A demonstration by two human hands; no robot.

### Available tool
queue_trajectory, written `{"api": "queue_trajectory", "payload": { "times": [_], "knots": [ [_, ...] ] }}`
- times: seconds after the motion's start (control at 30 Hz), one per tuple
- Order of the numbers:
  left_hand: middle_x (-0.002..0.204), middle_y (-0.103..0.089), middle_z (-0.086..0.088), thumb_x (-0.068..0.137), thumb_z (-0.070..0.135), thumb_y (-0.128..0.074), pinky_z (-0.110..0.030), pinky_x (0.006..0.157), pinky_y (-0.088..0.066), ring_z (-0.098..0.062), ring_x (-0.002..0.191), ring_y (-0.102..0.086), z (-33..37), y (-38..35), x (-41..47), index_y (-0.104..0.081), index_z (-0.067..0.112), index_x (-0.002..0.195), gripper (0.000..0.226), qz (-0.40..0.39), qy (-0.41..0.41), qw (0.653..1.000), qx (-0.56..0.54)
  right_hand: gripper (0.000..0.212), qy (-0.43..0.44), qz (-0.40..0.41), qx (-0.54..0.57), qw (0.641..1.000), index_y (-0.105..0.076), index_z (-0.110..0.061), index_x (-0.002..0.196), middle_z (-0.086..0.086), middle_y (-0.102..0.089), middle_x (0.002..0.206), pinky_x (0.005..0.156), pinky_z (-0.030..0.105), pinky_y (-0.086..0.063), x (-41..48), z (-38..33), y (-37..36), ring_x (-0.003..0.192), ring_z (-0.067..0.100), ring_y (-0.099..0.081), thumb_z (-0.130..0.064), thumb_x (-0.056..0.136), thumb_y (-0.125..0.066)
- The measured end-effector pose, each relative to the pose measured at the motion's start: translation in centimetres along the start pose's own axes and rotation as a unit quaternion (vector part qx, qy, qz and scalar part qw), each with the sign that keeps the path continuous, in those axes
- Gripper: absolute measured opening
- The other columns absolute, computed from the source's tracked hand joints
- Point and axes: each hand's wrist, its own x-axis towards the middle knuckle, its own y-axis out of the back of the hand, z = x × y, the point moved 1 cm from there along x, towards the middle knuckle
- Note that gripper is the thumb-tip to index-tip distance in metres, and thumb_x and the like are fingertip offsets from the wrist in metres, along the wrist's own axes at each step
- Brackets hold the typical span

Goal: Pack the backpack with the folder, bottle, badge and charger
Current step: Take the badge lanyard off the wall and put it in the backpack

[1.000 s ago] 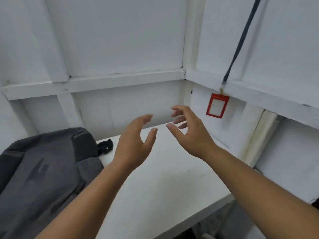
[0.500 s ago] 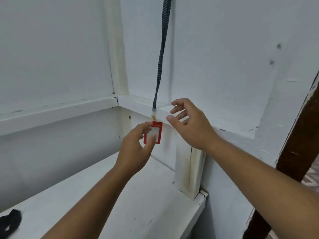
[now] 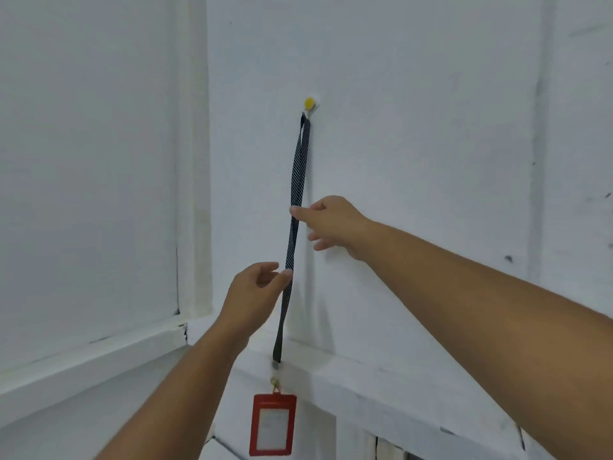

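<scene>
A red badge holder [image 3: 273, 425] hangs low on a dark striped lanyard [image 3: 298, 180] that runs up the white wall to a yellow hook [image 3: 309, 102]. My right hand [image 3: 331, 224] is at the lanyard's middle, its fingertip touching the strap from the right. Lower down, my left hand [image 3: 255, 293] reaches the strap from the left, thumb and fingers apart with the thumb tip against it. Neither hand closes around the strap. The backpack, folder, bottle and charger are out of view.
White wooden wall panels meet in a corner at the left. A horizontal white ledge [image 3: 365, 386] crosses the wall just above the badge holder. A white post [image 3: 194, 161] runs up the corner.
My view has swung up the wall, from the table and backpack to the hook. Both hands rose from beside the badge holder to the lanyard strap.
</scene>
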Motion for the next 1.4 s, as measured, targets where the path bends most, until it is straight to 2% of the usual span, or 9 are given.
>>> {"api": "queue_trajectory", "payload": {
  "times": [0.13,0.2,0.33,0.47,0.63,0.8,0.97,1.23,1.4],
  "knots": [
    [0.092,-0.078,0.005,0.09,0.047,-0.069,-0.039,0.099,-0.055,-0.011,0.094,-0.072,0.8,-0.8,2.5,-0.074,0.02,0.106,0.032,-0.058,0.007,0.998,-0.013,0.061,0.003,0.008,-0.009,1.0,-0.061,-0.008,0.105,0.005,-0.069,0.096,0.082,0.044,-0.062,3.4,-3.0,-0.9,0.08,0.023,-0.075,-0.061,0.077,-0.074],
    [0.085,-0.079,-0.002,0.094,0.038,-0.067,-0.039,0.093,-0.057,-0.014,0.084,-0.075,1.4,-1.0,3.1,-0.076,0.015,0.094,0.024,-0.056,-0.019,0.998,-0.036,0.055,0.019,0.013,-0.016,1.0,-0.063,-0.003,0.107,0.01,-0.071,0.095,0.076,0.044,-0.064,4.8,-3.9,-1.4,0.078,0.026,-0.075,-0.052,0.083,-0.073],
    [0.078,-0.078,-0.01,0.097,0.021,-0.064,-0.038,0.084,-0.06,-0.021,0.075,-0.075,2.9,-0.3,3.8,-0.077,0.011,0.089,0.018,-0.024,-0.041,0.996,-0.073,0.025,0.043,0.047,0.031,0.997,-0.062,0.001,0.111,0.015,-0.075,0.095,0.051,0.029,-0.056,6.4,-5.7,-1.1,0.069,0.024,-0.068,-0.021,0.102,-0.054],
    [0.076,-0.077,-0.011,0.096,0.018,-0.065,-0.041,0.081,-0.06,-0.022,0.072,-0.074,5.1,1.2,4.5,-0.077,0.01,0.089,0.016,-0.016,-0.075,0.994,-0.081,0.027,0.093,0.092,0.101,0.986,-0.063,-0.004,0.104,0.013,-0.071,0.084,0.043,0.02,-0.051,6.6,-8.8,0.5,0.055,0.022,-0.06,-0.022,0.106,-0.043],
    [0.074,-0.076,-0.008,0.097,0.018,-0.064,-0.038,0.079,-0.061,-0.018,0.07,-0.075,7.9,2.6,4.9,-0.077,0.009,0.092,0.016,0.003,-0.103,0.989,-0.102,0.03,0.189,0.116,0.071,0.972,-0.066,-0.006,0.103,0.006,-0.074,0.08,0.057,0.029,-0.056,6.0,-11.2,2.2,0.056,0.019,-0.067,-0.025,0.105,-0.043],
    [0.08,-0.078,-0.01,0.097,0.021,-0.065,-0.038,0.081,-0.062,-0.022,0.074,-0.075,8.7,2.9,3.3,-0.078,0.011,0.095,0.016,0.007,-0.109,0.99,-0.09,0.03,0.21,0.104,0.089,0.968,-0.067,-0.007,0.103,0.005,-0.075,0.08,0.06,0.03,-0.058,3.9,-11.4,3.3,0.059,0.018,-0.068,-0.025,0.106,-0.044],
    [0.078,-0.077,-0.012,0.096,0.019,-0.065,-0.034,0.075,-0.059,-0.021,0.07,-0.073,8.3,3.5,-0.6,-0.078,0.01,0.093,0.016,0.029,-0.083,0.992,-0.091,0.028,0.207,0.049,0.119,0.97,-0.067,-0.01,0.097,0.004,-0.075,0.082,0.059,0.03,-0.057,1.6,-9.8,2.1,0.07,0.017,-0.068,-0.026,0.105,-0.045],
    [0.075,-0.077,-0.012,0.092,0.019,-0.068,-0.036,0.076,-0.058,-0.029,0.075,-0.075,7.0,3.8,-8.5,-0.079,0.01,0.083,0.018,0.059,-0.035,0.995,-0.076,0.03,0.182,-0.069,0.173,0.966,-0.07,-0.009,0.101,0.002,-0.078,0.082,0.064,0.03,-0.06,-1.8,-6.2,-2.0,0.065,0.008,-0.068,-0.029,0.104,-0.048],
    [0.074,-0.076,-0.015,0.091,0.019,-0.068,-0.039,0.076,-0.058,-0.029,0.071,-0.074,6.0,6.3,-13.5,-0.08,0.008,0.081,0.019,0.115,0.0,0.991,-0.067,0.032,0.158,-0.141,0.215,0.953,-0.069,-0.006,0.104,0.003,-0.078,0.082,0.065,0.03,-0.061,-4.5,-5.3,-6.0,0.062,0.007,-0.069,-0.029,0.105,-0.047]
  ]
}}
